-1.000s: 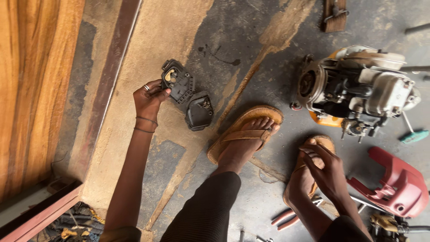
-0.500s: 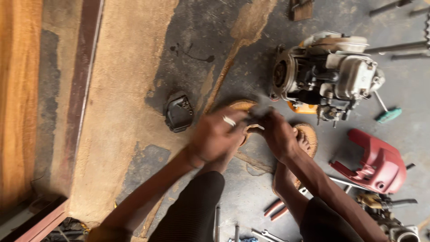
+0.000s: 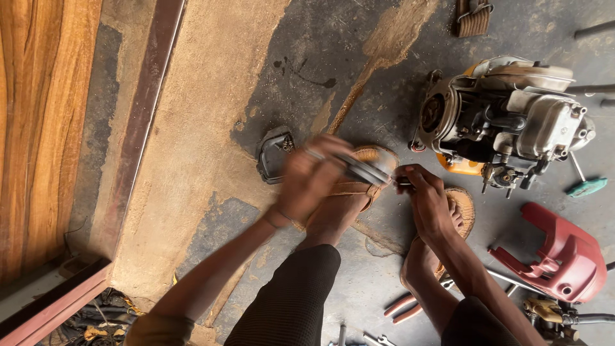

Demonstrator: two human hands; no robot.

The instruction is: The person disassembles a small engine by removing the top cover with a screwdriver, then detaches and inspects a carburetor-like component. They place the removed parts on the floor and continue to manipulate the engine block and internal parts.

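My left hand [image 3: 311, 179] grips a flat dark engine part [image 3: 359, 168], blurred by motion, above my left foot in a tan sandal [image 3: 359, 192]. My right hand [image 3: 428, 200] meets it from the right, with fingertips pinched at the part's right end. A second dark cover piece [image 3: 274, 154] lies on the floor just left of my left hand. My right foot rests in the other sandal [image 3: 464, 205].
A small grimy engine [image 3: 506, 118] stands at the right, with an orange part under it. A red plastic cover [image 3: 560, 256] lies lower right, a teal-handled screwdriver [image 3: 586, 187] beside the engine, and red-handled pliers [image 3: 403, 304] near my right leg. A wooden door [image 3: 45, 128] is at the left.
My left hand lifted one dark part off the floor at the left and carried it over my left foot. My right hand rose from the right sandal to meet it.
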